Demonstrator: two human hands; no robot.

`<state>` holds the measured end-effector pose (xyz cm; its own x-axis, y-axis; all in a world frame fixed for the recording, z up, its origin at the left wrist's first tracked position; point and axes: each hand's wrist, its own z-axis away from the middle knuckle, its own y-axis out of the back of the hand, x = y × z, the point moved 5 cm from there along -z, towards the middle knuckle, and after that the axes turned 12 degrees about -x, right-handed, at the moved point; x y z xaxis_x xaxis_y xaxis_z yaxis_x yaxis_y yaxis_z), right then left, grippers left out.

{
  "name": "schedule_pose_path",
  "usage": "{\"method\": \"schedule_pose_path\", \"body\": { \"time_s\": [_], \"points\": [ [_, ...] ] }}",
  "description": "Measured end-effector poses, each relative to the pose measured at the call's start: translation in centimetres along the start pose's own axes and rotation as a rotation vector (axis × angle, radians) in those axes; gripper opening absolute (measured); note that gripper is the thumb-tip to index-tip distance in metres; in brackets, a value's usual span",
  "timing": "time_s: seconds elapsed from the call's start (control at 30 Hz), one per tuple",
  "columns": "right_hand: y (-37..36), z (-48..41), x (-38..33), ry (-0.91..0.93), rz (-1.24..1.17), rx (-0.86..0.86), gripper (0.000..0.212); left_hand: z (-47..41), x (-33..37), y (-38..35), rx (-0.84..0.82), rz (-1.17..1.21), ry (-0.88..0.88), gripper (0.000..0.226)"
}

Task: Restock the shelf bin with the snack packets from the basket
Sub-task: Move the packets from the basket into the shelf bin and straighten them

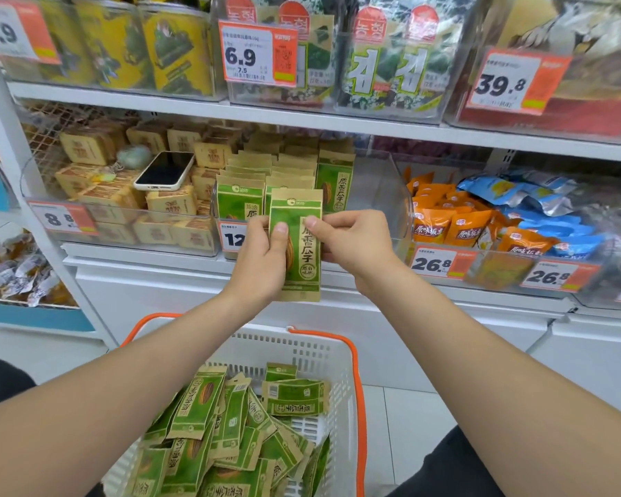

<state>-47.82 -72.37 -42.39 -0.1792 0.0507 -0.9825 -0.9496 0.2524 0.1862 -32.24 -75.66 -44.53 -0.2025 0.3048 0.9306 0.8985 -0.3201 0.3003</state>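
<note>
A: Entry one, the sunflower-seed packet (296, 252) in the grip?
B: Printed "原香瓜子".
A: Price tags?
B: 6.9 tag (257, 53) above the grip; 39.8 tag (506, 82) upper right; nearer 26.8 tag (432, 263) and farther 26.8 tag (549, 276) right of it.

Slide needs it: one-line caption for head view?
Left hand and right hand hold a green packet before the shelf bin, basket below.

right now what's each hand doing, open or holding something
Left hand: holding the green snack packet by its left edge.
Right hand: pinching the same packet's right edge.
</note>
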Motion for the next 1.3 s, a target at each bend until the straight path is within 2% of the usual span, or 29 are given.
{"method": "schedule_pose_path", "body": {
  "time_s": [0.1,0.2,0.27,0.4,0.57,0.67,0.77,1.0,1.13,1.3],
  "points": [
    [0.7,-1.3,-0.7,0.070,0.007,0.074,0.054,-0.9,1.6,0.1,0.001,-0.096,-0.031,0.026],
    [1.1,-1.3,-2.1,0.076,-0.095,0.088,0.046,-2.2,3.2,0.5,0.029,-0.160,-0.089,0.030],
    [1.3,-1.6,-2.1,0.047,-0.178,0.135,0.036,-3.1,3.8,0.6,0.052,-0.222,-0.127,0.032],
    [1.0,-3.3,-1.8,-0.035,-0.250,0.190,0.032,-4.4,5.0,-0.2,0.054,-0.395,-0.208,0.039],
    [3.9,-5.7,-2.4,-0.056,-0.171,0.385,0.016,-5.4,5.0,0.2,0.122,-1.036,-0.298,0.036],
    [5.2,-7.1,-2.0,-0.094,-0.197,0.467,0.019,-6.1,3.6,0.3,0.007,-1.264,-0.297,0.054],
    [5.0,-8.7,-1.3,-0.094,-0.233,0.525,0.021,-6.6,2.5,0.4,-0.060,-1.335,-0.272,0.071],
    [3.9,-11.4,-0.6,-0.055,-0.189,0.602,0.003,-7.2,1.7,0.8,-0.032,-1.393,-0.319,0.068],
    [4.3,-12.0,-0.1,-0.057,-0.211,0.678,0.011,-7.4,1.6,0.6,0.000,-1.399,-0.338,0.067],
    [4.3,-12.9,0.2,-0.145,0.127,0.585,0.012,-7.4,1.2,0.7,0.015,-1.397,-0.342,0.066]
  ]
}}
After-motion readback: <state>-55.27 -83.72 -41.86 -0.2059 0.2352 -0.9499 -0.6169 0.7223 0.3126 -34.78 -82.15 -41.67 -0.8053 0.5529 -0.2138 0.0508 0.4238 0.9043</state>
